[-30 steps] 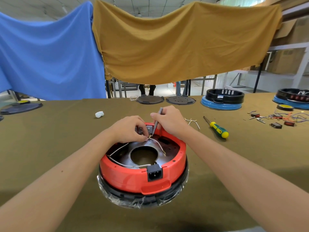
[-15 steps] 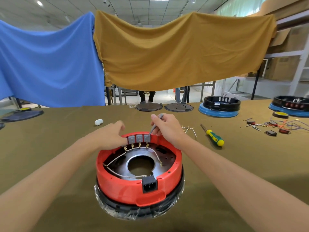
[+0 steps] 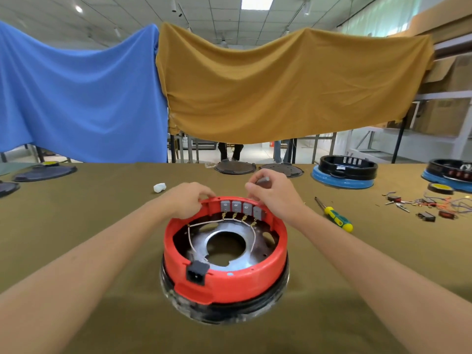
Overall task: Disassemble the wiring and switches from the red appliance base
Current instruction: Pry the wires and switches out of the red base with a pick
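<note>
Item: round red plastic appliance base [image 3: 224, 277], rigid; four grey switches [image 3: 242, 208], thin white wiring [image 3: 251, 238], fragile.
I hold the rim with my left hand [image 3: 186, 203]; my right hand [image 3: 273, 192] pinches a grey tool [image 3: 263, 180].

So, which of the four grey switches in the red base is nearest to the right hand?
The rightmost grey switch, at the end of the row beside the right hand; the other three lie further left.
</note>
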`<state>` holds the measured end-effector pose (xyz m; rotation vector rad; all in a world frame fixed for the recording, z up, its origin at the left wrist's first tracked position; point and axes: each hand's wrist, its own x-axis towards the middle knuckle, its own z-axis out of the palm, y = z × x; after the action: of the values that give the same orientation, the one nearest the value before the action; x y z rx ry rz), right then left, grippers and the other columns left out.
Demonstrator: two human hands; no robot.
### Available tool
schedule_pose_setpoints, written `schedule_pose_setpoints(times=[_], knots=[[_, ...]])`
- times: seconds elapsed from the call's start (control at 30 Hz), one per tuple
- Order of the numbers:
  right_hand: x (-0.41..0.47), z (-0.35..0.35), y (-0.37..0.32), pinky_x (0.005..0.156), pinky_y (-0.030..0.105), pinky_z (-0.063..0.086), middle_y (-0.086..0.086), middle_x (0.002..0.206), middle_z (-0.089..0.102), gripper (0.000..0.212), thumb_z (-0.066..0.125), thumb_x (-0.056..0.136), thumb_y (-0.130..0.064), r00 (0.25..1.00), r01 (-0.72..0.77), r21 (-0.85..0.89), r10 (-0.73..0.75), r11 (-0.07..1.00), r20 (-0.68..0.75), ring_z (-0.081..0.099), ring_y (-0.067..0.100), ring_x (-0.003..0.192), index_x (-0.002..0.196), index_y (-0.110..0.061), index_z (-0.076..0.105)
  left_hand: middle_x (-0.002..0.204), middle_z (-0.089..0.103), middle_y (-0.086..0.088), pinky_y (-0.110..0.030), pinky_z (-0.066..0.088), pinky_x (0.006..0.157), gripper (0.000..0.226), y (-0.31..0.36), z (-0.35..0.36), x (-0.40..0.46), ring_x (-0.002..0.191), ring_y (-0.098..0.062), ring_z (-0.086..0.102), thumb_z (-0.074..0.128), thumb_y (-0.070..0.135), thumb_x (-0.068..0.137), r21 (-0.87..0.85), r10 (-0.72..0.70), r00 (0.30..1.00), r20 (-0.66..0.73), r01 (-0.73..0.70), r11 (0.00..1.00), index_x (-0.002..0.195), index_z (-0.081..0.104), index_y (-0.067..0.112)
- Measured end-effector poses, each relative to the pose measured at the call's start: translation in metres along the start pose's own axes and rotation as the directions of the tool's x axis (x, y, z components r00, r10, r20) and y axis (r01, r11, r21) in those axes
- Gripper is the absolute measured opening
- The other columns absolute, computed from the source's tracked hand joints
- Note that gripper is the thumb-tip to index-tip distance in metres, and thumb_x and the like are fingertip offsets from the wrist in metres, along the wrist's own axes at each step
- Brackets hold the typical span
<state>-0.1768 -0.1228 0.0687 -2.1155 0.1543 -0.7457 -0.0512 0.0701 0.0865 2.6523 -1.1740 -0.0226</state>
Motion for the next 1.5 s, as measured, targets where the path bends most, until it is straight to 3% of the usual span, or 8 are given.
schedule_pose_setpoints(times=[0.2,0.43,0.63,0.8,1.1,1.23,1.37,1.5], knots=[[0.019,-0.007,0.028,0.082,0.026,0.049,-0.010,0.103,0.070,0.018,0.078,0.083,-0.026,0.997,-0.054,-0.132,0.061,0.990,0.053,0.064,0.007,0.099,0.095,-0.025,0.064,0.102,0.072,0.005,-0.027,0.047,0.080,0.020,0.009,0.018,0.047,0.088,-0.011,0.063,0.074,0.014,0.086,-0.148,0.057,0.991,-0.123,-0.075,0.986,0.099,0.066,0.027],[0.033,-0.009,0.052,0.077,0.025,0.053,-0.008,0.101,0.070,0.023,0.081,0.080,-0.028,0.986,-0.091,-0.180,0.114,0.980,0.124,0.065,0.007,0.093,0.098,-0.027,0.067,0.110,0.064,0.004,-0.023,0.046,0.071,0.027,-0.001,0.018,0.033,0.095,-0.010,0.062,0.064,0.028,0.093,-0.372,-0.061,0.978,-0.197,-0.017,0.928,0.119,0.056,0.028],[0.029,-0.005,0.048,0.070,0.020,0.047,-0.005,0.100,0.068,0.018,0.079,0.082,-0.026,0.989,-0.103,-0.203,0.121,0.974,0.079,0.064,0.009,0.093,0.096,-0.026,0.066,0.104,0.059,-0.001,-0.036,0.056,0.065,0.029,-0.002,0.013,-0.021,0.090,-0.016,0.059,0.055,0.035,0.093,-0.358,-0.377,0.918,0.122,0.395,0.846,0.118,0.045,0.024],[0.018,-0.004,0.045,0.070,0.028,0.046,-0.002,0.099,0.062,0.016,0.072,0.082,-0.012,0.975,-0.218,-0.244,0.200,0.945,-0.098,0.061,0.018,0.090,0.093,-0.022,0.065,0.104,0.064,-0.007,-0.033,0.056,0.051,0.013,0.009,0.012,-0.047,0.086,-0.017,0.064,0.048,0.023,0.095,-0.390,-0.434,0.873,0.224,0.488,0.781,0.102,0.057,0.018],[0.016,-0.018,0.053,0.065,0.028,0.050,-0.010,0.092,0.062,0.008,0.063,0.083,-0.021,0.963,-0.251,-0.262,0.212,0.932,-0.169,0.059,0.008,0.085,0.087,-0.027,0.060,0.088,0.063,-0.005,-0.029,0.054,0.057,0.026,-0.001,0.013,-0.021,0.065,-0.017,0.056,0.045,0.007,0.096,-0.570,-0.374,0.917,0.139,0.382,0.728,0.109,0.065,0.016],[0.028,-0.020,0.049,0.073,0.024,0.048,-0.006,0.113,0.065,0.016,0.067,0.084,-0.015,0.991,-0.121,-0.101,0.114,0.987,-0.067,0.059,0.011,0.108,0.093,-0.027,0.065,0.092,0.068,-0.003,-0.027,0.051,0.063,0.033,-0.007,0.012,-0.002,0.074,-0.017,0.058,0.043,0.009,0.099,-0.574,-0.286,0.949,0.129,0.307,0.759,0.112,0.069,0.026],[0.046,-0.017,0.045,0.085,0.031,0.050,-0.006,0.116,0.068,0.015,0.072,0.085,-0.021,0.995,-0.075,-0.076,0.079,0.994,0.059,0.063,0.014,0.106,0.098,-0.028,0.067,0.117,0.071,-0.007,-0.044,0.049,0.102,0.033,-0.006,0.017,0.015,0.107,-0.025,0.065,0.044,0.009,0.102,-0.637,-0.181,0.979,0.093,0.199,0.745,0.120,0.068,0.022],[0.059,-0.015,0.049,0.078,0.024,0.052,-0.009,0.100,0.072,0.023,0.074,0.085,-0.018,0.982,-0.053,-0.095,0.070,0.994,0.177,0.068,0.010,0.094,0.104,-0.026,0.066,0.116,0.067,-0.005,-0.036,0.052,0.095,0.025,-0.011,0.027,0.026,0.101,-0.020,0.066,0.053,0.019,0.101,-0.757,-0.205,0.979,0.010,0.141,0.637,0.123,0.062,0.026]])
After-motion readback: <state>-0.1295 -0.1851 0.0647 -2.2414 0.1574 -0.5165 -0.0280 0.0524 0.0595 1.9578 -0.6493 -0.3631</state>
